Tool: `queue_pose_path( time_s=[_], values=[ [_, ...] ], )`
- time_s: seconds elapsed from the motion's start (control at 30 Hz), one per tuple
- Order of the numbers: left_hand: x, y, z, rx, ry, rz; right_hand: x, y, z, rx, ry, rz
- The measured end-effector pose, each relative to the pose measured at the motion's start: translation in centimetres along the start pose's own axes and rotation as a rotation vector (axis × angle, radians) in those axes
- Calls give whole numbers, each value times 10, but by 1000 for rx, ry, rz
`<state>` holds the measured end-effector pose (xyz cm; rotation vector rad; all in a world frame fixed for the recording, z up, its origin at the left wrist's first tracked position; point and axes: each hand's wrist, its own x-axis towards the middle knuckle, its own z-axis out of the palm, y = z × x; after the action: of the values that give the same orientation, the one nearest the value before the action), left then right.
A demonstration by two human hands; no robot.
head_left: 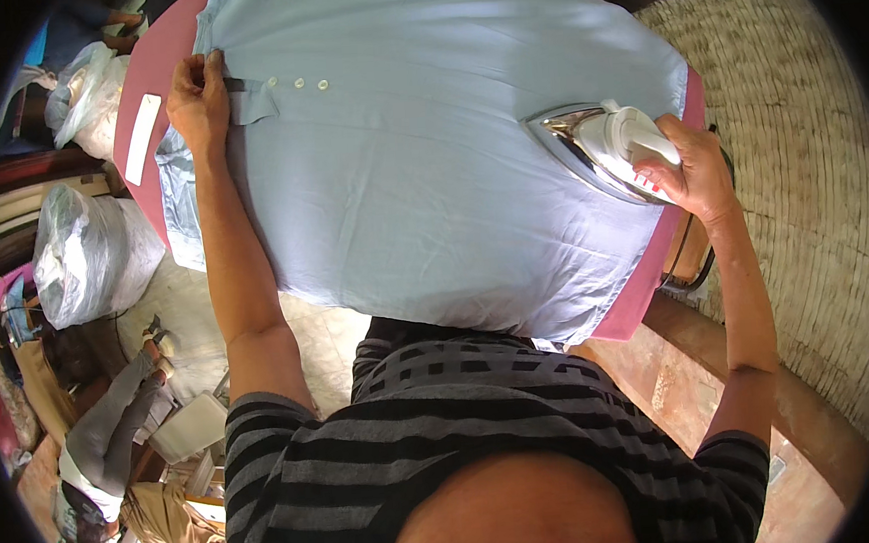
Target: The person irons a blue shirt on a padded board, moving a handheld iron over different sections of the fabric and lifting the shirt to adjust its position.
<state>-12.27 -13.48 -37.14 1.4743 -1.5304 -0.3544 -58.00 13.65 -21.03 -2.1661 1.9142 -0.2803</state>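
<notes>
A light blue shirt (418,163) lies spread flat over a pink-covered ironing board (158,59). My left hand (197,99) presses down on the shirt's collar end at the upper left, beside a row of three white buttons (297,83). My right hand (692,171) grips the white handle of a clothes iron (596,147). The iron rests on the shirt's right edge, its shiny soleplate tipped up toward the left.
A white strip (143,138) lies on the board's left edge. Clear plastic bags of laundry (90,258) stand at the left. A person (112,441) sits low at the lower left. A woven mat (805,139) covers the right side, and the iron's dark cord (690,256) hangs there.
</notes>
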Motion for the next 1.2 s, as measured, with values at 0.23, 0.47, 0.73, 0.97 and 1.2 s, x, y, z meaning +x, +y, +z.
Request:
queue_pose_path(
  time_s=[0.23, 0.47, 0.73, 0.97, 1.2],
  values=[
    [-1, 0, -2, -48, 69, 0, 71, -46, 16, 43, -26, -80],
    [-3, 2, 1, -63, 70, -18, 135, -105, 44, 135, 40, -154],
    [-2, 10, -1, -59, 49, -85, 189, -154, 55, 67, 23, -82],
    [-3, 15, -6, -83, 44, -65, 213, -145, 51, -26, 15, -233],
    [1, 7, -9, -90, 39, -63, 253, -163, 66, -2, 87, -454]
  ],
)
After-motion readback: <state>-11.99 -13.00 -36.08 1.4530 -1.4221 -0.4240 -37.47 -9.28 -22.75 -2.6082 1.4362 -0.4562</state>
